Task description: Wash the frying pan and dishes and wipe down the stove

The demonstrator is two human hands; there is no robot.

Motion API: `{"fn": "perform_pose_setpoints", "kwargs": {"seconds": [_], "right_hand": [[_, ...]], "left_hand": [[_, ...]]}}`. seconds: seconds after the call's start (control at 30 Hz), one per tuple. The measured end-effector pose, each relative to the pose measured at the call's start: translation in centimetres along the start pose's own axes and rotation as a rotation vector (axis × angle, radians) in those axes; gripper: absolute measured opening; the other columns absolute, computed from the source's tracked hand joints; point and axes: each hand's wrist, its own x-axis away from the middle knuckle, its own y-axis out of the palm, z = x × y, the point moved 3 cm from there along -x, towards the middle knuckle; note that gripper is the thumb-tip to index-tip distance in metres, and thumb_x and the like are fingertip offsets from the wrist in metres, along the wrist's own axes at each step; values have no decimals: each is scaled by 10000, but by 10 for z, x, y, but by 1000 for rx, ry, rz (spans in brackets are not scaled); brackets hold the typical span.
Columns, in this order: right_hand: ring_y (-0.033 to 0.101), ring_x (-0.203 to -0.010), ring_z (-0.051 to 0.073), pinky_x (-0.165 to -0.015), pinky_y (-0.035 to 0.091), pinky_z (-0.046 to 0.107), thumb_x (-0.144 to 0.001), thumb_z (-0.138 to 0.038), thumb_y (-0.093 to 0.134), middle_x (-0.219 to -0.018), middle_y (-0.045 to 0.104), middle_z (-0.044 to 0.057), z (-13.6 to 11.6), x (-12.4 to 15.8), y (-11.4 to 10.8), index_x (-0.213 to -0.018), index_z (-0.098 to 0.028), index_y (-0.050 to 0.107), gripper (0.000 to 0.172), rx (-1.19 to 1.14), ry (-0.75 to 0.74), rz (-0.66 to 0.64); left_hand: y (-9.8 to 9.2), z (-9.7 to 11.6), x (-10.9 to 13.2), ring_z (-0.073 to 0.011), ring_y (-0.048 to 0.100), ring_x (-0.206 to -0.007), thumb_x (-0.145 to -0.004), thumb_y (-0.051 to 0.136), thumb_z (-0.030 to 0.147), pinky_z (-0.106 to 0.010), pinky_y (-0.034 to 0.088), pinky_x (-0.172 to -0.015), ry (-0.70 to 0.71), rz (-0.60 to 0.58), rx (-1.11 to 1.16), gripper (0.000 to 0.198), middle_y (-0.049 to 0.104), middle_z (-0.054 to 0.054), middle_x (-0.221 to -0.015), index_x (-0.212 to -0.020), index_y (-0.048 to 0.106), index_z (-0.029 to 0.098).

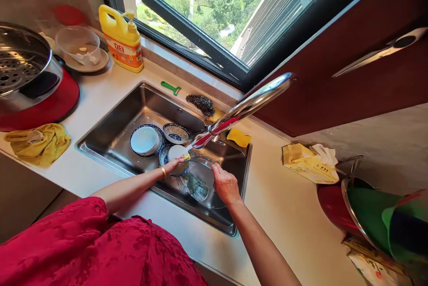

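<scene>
Above the right half of the steel sink (129, 112), my right hand (226, 183) is closed on the rim of a clear, see-through lid or bowl (203, 165). My left hand (173, 165) is at the other side of this clear piece, its fingers around something small and yellow-white, perhaps a sponge (185, 156). The chrome faucet (247, 106) points down between my hands. Left of them lie a stack of white bowls (144, 139) on a blue-patterned plate, a patterned bowl (177, 133), and another white bowl (174, 152) partly behind my left hand.
Behind the sink are a green peeler (170, 87), a steel scourer (201, 105) and a yellow sponge (239, 137). A detergent bottle (122, 43), steamer (30, 80) and yellow cloth (40, 143) stand left. At right are a tissue pack (310, 162) and a red bin (329, 201).
</scene>
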Motion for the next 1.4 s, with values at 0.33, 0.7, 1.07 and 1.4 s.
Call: {"fn": "perform_pose_setpoints", "kwargs": {"seconds": [0.33,0.7,1.07,1.4], "right_hand": [[599,-946,209,-746,430,315,-797,-36,387,-1254,567,109,-4,-8,-7,-1169,-146,554,422,-75,-40,169],[499,-833,232,-772,392,354,-860,-232,435,-881,624,101,-13,9,30,-931,-163,597,190,-277,431,425],[614,-932,233,-793,493,409,-771,-592,462,-947,621,114,-86,-5,45,-889,-207,526,408,-2047,867,168],[581,-1074,134,-960,447,376,-689,-93,476,-1043,678,-7,-83,22,28,-975,-260,605,355,-2608,893,449]], "left_hand": [[-33,13,4,-216,490,-1161,-866,394,269,-337,372,-997,176,114,-242,468,539,-65,-1273,-1326,435,196],[-48,24,28,-215,567,-1043,-802,437,121,-348,444,-931,115,101,-529,560,528,-109,-1233,-1352,374,204],[-37,53,31,-237,596,-922,-818,385,94,-327,473,-805,102,30,-690,495,590,-145,-1092,-1310,432,135],[-34,81,78,-304,296,-1296,-848,486,329,-470,289,-1042,455,141,-559,580,328,-166,-1403,-1385,318,185]]}}
